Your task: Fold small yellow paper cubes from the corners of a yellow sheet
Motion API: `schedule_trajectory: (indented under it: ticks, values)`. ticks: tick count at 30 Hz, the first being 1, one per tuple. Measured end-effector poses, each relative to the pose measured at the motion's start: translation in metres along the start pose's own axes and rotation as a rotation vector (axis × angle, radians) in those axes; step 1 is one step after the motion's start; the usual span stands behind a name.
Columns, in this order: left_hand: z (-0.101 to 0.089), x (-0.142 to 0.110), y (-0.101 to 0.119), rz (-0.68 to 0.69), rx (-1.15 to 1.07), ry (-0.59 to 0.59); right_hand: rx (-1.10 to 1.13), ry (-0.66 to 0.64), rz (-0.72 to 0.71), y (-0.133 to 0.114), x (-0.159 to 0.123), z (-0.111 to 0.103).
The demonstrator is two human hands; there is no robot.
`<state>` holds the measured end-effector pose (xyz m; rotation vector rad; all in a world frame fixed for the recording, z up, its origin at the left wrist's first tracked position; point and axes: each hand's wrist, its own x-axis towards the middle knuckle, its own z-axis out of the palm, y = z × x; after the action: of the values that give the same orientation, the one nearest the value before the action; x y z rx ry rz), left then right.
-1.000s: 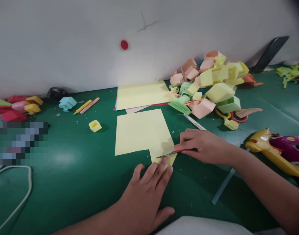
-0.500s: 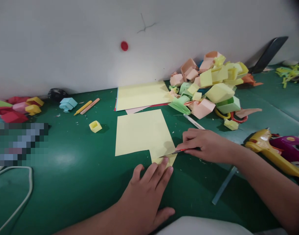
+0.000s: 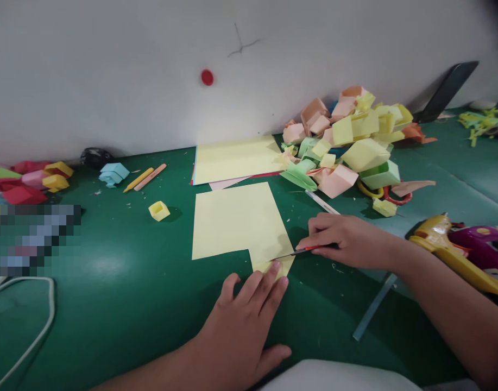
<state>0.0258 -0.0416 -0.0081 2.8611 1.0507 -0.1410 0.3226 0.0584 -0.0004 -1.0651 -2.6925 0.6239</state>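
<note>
And there it was, the green table [image 3: 110,315], shining in patches, a white cable [image 3: 51,301] curling over its left side! Right in the middle lay a pale yellow sheet [image 3: 236,220], its lower left corner notched, with a stack of paper [image 3: 236,160] just behind. A small yellow box [image 3: 161,213] sat alone to the left, near two markers [image 3: 138,180]. Over right, a great heap of folded paper [image 3: 365,155], then a white pen [image 3: 322,202], a clear stick [image 3: 373,309] and a yellow glue gun [image 3: 436,233]!

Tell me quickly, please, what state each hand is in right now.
Left hand: open, touching the pale yellow sheet, gripping nothing.
Right hand: closed, holding a slim red-and-metal tool.
</note>
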Motion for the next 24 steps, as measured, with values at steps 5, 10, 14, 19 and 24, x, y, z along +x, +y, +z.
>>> schedule_trajectory:
  ticks: [5, 10, 14, 19, 24]
  values:
    - [0.002, 0.0008, -0.0001, -0.004, 0.001, 0.0, 0.018, -0.007, 0.013, 0.0026, -0.002, -0.0013]
    - [0.0018, 0.0019, -0.0006, -0.004, 0.0, 0.0, 0.025, -0.018, 0.028, 0.0026, -0.0035, -0.0035]
    - [0.0002, 0.0017, -0.0001, -0.001, -0.008, -0.009, 0.046, -0.012, 0.04, 0.0039, -0.0051, -0.0048]
    - [-0.0003, 0.0018, 0.0005, -0.014, -0.005, -0.02, 0.071, -0.013, 0.047, 0.0054, -0.0064, -0.006]
    - [0.0005, 0.0022, 0.0004, -0.011, -0.008, -0.023, 0.067, -0.046, 0.06, 0.0066, -0.008, -0.0077]
